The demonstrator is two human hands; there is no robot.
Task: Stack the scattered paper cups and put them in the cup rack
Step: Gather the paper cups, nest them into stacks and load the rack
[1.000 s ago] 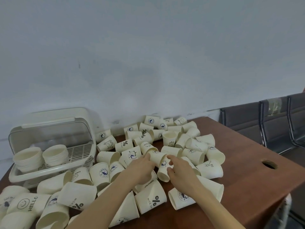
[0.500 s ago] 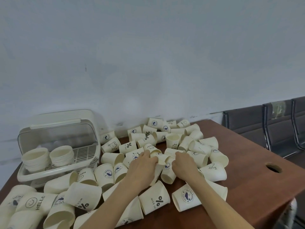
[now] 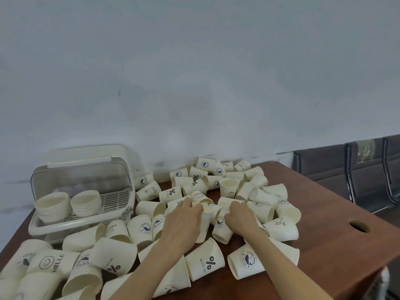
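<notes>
Many cream paper cups (image 3: 205,266) lie scattered on their sides across the brown table (image 3: 324,215). In the middle of the pile, my left hand (image 3: 184,223) curls around a cup lying on its side (image 3: 205,224). Close to its right, my right hand (image 3: 239,219) grips a whale-logo cup (image 3: 219,226). The two held cups lie side by side, almost touching. The white cup rack (image 3: 82,221) stands at the left with its clear lid raised. Inside it are two cup stacks (image 3: 53,205), (image 3: 86,202).
One cup (image 3: 228,188) stands upright at the back of the pile. More cups crowd the table's near-left corner (image 3: 52,264). A round cable hole (image 3: 359,226) sits in the table at right. Dark chairs (image 3: 357,169) line the wall beyond.
Both hands have reached a little farther into the pile and closed on two neighbouring cups. The other cups lie as before.
</notes>
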